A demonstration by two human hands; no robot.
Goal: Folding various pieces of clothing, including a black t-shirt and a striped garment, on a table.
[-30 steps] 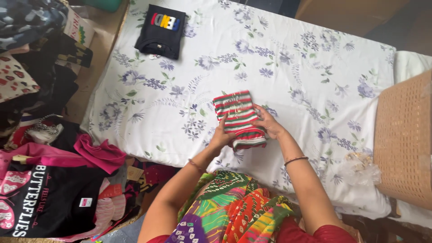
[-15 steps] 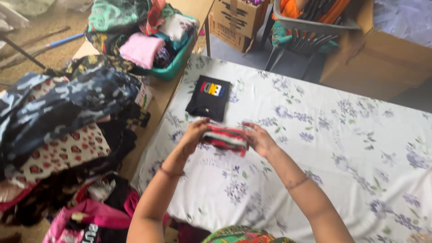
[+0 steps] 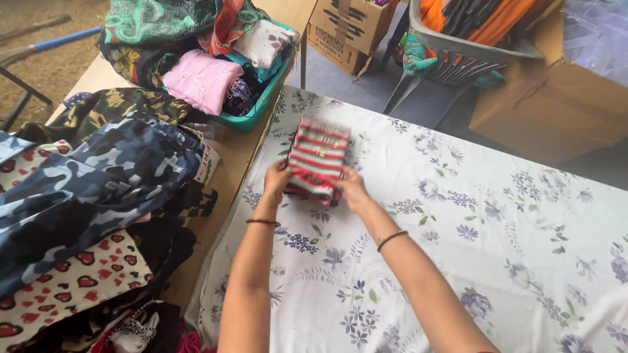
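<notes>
A folded garment with red, white and green stripes (image 3: 318, 157) lies at the far left of the white floral bedsheet (image 3: 458, 222). My left hand (image 3: 279, 179) grips its near left corner and my right hand (image 3: 350, 187) grips its near right corner. The striped garment covers the spot where a folded black shirt lay, and only a dark edge shows under it. Both forearms reach forward from the bottom of the view, each with a thin bangle at the wrist.
Left of the sheet sits a heap of clothes with a camouflage piece (image 3: 98, 176) and a heart-print piece (image 3: 65, 274). A teal basket of clothes (image 3: 222, 72) stands behind it. Cardboard boxes (image 3: 347, 26) and a grey basket (image 3: 471, 46) are beyond the sheet.
Both hands carried the striped garment from the near middle of the sheet to the far left and set it over the folded black shirt. The head turned left.
</notes>
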